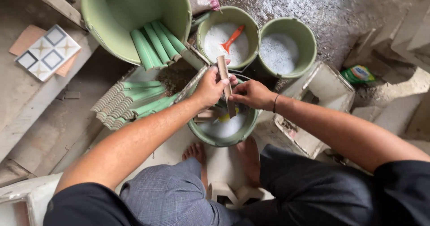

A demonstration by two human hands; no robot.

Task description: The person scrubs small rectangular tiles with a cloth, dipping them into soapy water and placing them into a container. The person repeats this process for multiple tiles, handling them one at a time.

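- We see a small green, yellow and blue packet [358, 73] lying on the floor at the right, near a pale block; its print we leave unread.
- At the left a square patterned tile [47, 52], white with blue-grey squares, rests on a brown cardboard piece [27, 38].
- We count four green buckets. The big tilted one [134, 15] at the top holds about four green ridged trim pieces [156, 47].
- Two middle-sized buckets sit side by side behind the hands: the left one [228, 35] holds foamy white liquid and one brush with an orange handle [233, 38]; the right one [286, 47] holds foamy liquid only.
- The fourth bucket [224, 127], nearest the feet, holds cloudy water, a yellow sponge [222, 117] and one or two brown strips partly under the hands.
- A stack of green ridged pieces [130, 103] lies on the floor at the left; too many overlap for us to count them surely.
- Our left hand [209, 88] has its grip closed around a long brown strip [225, 85], held nearly upright over the near bucket.
- Our right hand [251, 94] pinches the same strip lower down, fingers closed on its edge.
- Two bare feet [224, 156] rest on the floor just below that bucket.
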